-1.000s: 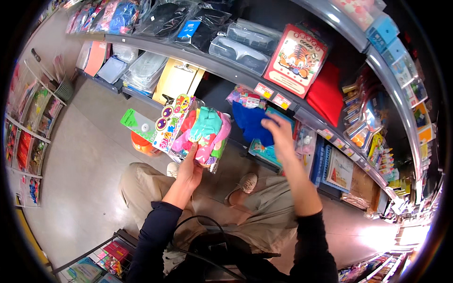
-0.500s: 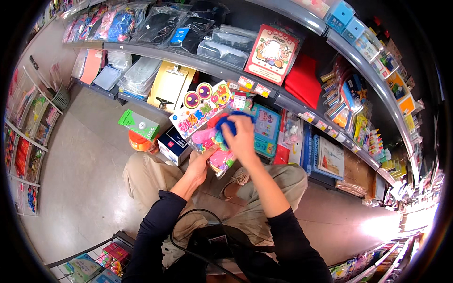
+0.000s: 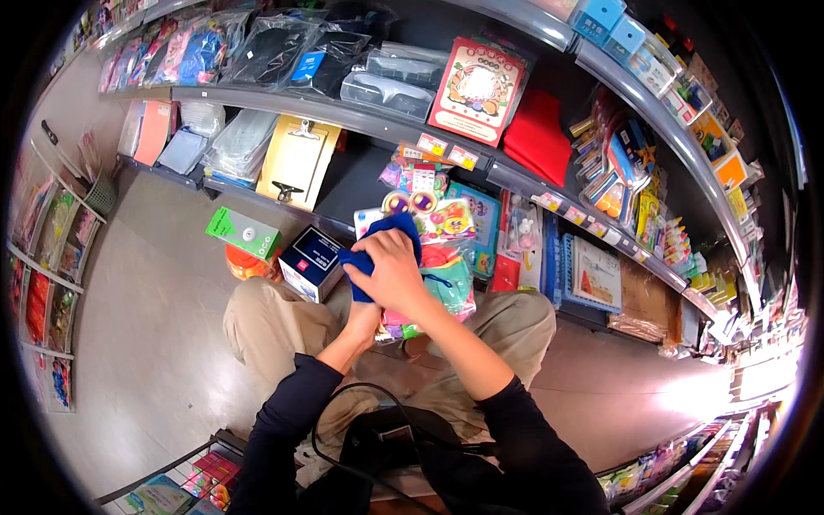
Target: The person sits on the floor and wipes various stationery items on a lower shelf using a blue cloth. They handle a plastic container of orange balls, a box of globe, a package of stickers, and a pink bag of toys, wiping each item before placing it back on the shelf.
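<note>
"Blue cloth (image 3: 402, 227) is bunched under the right hand (image 3: 396, 273), just to the right of the navy box (image 3: 312, 263). What can go wrong from this point?"

"I think the colourful plastic packet (image 3: 455, 293) may slip. Its wrapping looks smooth, so a strong push from the right hand could make it drop beside the navy box."

"And where is this packet exactly?"

"To the right of the navy box, partly hidden behind the cloth."

"How is the grip?"

"The right hand curls over the cloth and grasps it. The left hand (image 3: 364, 319) is mostly covered. It seems to support the packet, but I cannot tell how its fingers are."

"Is there some other danger?"

"Yes, the header card (image 3: 461, 225) could bend, because the cloth lies over its left part."

"Which way does the packet point?"

"Its card end, with two round printed eyes (image 3: 421, 202), points to the far side. The long axis runs from there to the near side, with the far end leaning slightly left."
</note>
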{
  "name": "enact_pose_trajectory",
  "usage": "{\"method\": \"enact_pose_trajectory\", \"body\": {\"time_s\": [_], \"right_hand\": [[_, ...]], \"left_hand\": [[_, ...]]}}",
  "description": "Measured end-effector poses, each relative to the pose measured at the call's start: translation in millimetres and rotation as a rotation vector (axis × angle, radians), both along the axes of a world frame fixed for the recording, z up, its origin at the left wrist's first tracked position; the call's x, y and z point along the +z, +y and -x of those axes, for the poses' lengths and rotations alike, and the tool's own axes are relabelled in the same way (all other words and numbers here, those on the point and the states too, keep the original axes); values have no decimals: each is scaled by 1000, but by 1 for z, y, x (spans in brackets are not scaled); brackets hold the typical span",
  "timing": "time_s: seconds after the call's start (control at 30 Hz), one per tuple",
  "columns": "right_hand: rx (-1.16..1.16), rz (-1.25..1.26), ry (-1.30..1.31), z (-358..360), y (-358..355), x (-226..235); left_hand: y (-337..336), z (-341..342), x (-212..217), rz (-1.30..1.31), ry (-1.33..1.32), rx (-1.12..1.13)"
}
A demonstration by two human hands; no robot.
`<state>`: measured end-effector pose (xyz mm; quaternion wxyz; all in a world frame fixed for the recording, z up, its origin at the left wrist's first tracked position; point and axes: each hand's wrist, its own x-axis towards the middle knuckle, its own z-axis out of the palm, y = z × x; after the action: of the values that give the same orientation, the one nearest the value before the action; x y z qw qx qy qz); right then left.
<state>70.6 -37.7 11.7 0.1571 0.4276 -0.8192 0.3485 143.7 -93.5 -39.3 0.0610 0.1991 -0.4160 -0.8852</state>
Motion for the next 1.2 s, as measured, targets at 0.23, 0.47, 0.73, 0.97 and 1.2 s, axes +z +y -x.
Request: {"method": "enact_pose_trajectory", "body": {"time_s": [0.23, 0.47, 0.73, 0.97, 1.2], "right_hand": [[-180, 141, -159, 61, 33, -16], [-548, 71, -654, 87, 153, -98], [284, 803, -1847, -24, 109, -92], [80, 1471, -1946, -29, 117, -126], [-176, 1509, -1632, 22, 148, -161]], "left_hand": [[-11, 2, 0, 136, 122, -33], [-48, 16, 18, -165, 119, 291], [-25, 31, -16, 124, 21, 194], [21, 47, -48, 321, 133, -113], [35, 128, -85, 762, 30, -323]]}}
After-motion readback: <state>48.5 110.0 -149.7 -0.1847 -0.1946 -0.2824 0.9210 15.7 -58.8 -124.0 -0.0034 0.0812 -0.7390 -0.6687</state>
